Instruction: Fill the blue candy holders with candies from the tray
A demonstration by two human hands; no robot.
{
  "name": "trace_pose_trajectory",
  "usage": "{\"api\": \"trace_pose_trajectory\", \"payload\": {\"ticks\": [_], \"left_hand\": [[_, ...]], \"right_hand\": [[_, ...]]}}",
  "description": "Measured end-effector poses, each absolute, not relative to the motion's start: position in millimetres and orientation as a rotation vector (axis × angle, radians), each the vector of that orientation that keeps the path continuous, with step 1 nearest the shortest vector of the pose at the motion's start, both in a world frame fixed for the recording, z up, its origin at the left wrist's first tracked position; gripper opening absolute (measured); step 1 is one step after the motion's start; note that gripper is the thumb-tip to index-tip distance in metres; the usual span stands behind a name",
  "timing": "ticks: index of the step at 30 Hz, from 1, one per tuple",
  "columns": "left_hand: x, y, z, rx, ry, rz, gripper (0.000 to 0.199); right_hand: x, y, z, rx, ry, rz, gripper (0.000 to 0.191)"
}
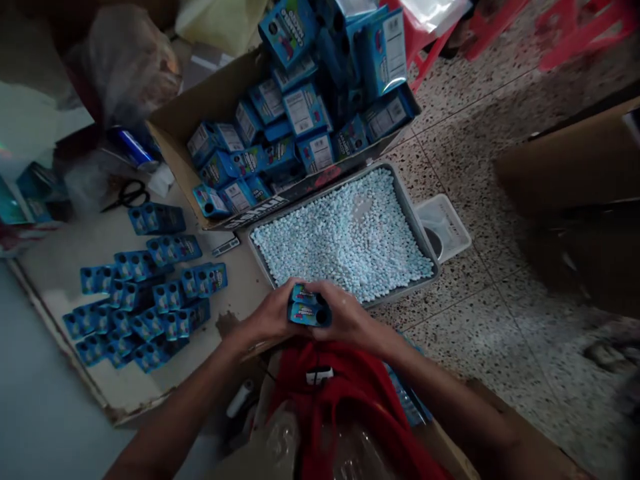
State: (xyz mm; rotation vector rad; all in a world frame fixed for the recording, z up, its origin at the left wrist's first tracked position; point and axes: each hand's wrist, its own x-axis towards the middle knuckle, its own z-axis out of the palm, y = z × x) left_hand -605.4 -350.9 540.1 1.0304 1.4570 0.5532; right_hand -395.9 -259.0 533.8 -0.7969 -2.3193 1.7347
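Observation:
Two small blue boxes (306, 305) are held side by side near my body, at the front edge of a grey tray (434, 272) of pale blue pellets (320, 233). My left hand (273, 312) wraps round their left side, and my right hand (345, 313) grips their right side. A dark round hole shows at the right end of the nearer box. On the table to the left stand several rows of similar blue boxes (145, 323).
Behind the tray, a cardboard carton (180, 110) holds many blue boxes. Black scissors (133, 193) lie at the left. A clear plastic container (453, 227) sits right of the tray. Red stools (575, 40) stand on the speckled floor (480, 293).

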Motion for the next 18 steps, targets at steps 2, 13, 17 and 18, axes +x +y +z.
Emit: {"api": "trace_pose_trajectory", "payload": {"ticks": [2, 13, 17, 18], "left_hand": [[-586.1, -361.9, 512.1, 0.849, 1.469, 0.582, 0.074], [-651.2, -321.4, 415.2, 0.446, 1.632, 1.276, 0.096], [-674.2, -304.3, 403.8, 0.617, 1.514, 1.118, 0.121], [-674.4, -300.2, 400.6, 0.637, 1.501, 1.097, 0.123]], "right_hand": [[-388.2, -252.8, 509.8, -0.688, -2.368, 1.838, 0.066], [-406.0, -41.0, 359.1, -0.929, -2.443, 0.735, 0.038], [-415.6, -30.1, 329.3, -0.888, -2.5, 0.76, 0.041], [-418.6, -32.3, 327.1, -0.879, -2.496, 0.806, 0.041]]}}
